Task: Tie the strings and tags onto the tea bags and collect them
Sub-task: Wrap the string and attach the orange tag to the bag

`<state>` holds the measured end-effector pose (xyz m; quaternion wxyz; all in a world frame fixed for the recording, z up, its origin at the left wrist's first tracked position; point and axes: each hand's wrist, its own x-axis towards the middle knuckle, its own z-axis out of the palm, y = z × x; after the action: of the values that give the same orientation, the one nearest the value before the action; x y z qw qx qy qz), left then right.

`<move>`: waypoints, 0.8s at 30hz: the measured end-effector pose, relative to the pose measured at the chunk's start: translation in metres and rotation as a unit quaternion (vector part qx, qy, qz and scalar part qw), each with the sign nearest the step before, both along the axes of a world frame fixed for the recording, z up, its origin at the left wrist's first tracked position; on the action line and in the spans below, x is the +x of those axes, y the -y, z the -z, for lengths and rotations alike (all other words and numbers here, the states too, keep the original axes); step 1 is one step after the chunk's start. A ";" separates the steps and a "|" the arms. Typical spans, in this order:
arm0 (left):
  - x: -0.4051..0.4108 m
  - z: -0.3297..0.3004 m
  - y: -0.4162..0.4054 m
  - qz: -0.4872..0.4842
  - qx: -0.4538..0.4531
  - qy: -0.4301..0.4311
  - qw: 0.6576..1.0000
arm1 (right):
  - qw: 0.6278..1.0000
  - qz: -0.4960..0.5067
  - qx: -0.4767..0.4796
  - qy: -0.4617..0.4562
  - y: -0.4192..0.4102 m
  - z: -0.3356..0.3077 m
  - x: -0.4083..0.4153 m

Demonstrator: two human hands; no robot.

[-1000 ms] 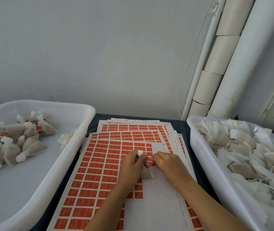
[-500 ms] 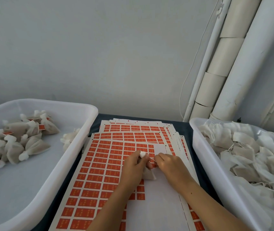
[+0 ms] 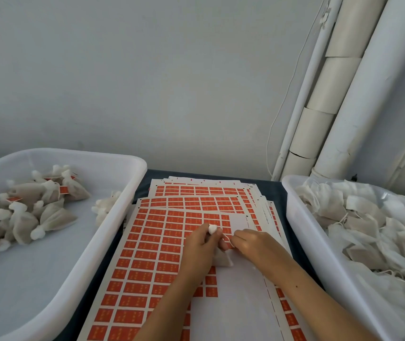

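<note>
Both hands unmoved; left tray (image 3: pixel 132 193) holds tied bags (image 3: pixel 36 212).

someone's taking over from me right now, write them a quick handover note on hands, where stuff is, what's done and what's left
Left hand grips a tea bag by its gathered neck over the orange tag sheets.
Right hand pinches the string at that bag.
Done: a small pile of tied, tagged bags lies in the left bin.
Left: finish this bag, drop it in the left bin, then work through the untied bags heaped in the right bin.
</note>
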<state>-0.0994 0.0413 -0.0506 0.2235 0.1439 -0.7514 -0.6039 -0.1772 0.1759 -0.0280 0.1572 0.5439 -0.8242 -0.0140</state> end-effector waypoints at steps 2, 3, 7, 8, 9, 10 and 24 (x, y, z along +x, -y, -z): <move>-0.001 0.000 -0.001 0.001 -0.001 0.000 1.000 | 1.000 -0.010 -0.021 -0.007 0.000 -0.002 0.001; -0.001 0.000 -0.001 0.001 0.000 0.001 1.000 | 1.000 -0.011 -0.027 -0.003 0.001 -0.002 0.001; -0.001 0.002 0.000 -0.001 0.001 0.001 1.000 | 0.999 -0.014 -0.028 -0.018 0.003 0.003 -0.004; -0.001 0.002 0.001 -0.001 0.002 0.001 1.000 | 0.999 -0.014 -0.035 -0.024 0.004 0.003 -0.005; -0.001 0.002 0.000 -0.001 0.004 -0.001 1.000 | 0.999 -0.008 -0.045 -0.023 0.005 0.004 -0.006; -0.001 0.003 0.000 -0.001 0.008 -0.003 1.000 | 0.998 0.000 -0.059 -0.011 0.007 0.004 -0.005; -0.004 0.003 0.004 -0.077 0.089 -0.010 0.993 | 0.998 0.034 0.006 0.057 0.011 0.001 -0.013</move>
<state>-0.1032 0.0369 -0.0541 0.2629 0.2143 -0.6794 -0.6507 -0.1898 0.1654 -0.0292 0.1067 0.5161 -0.8498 0.0069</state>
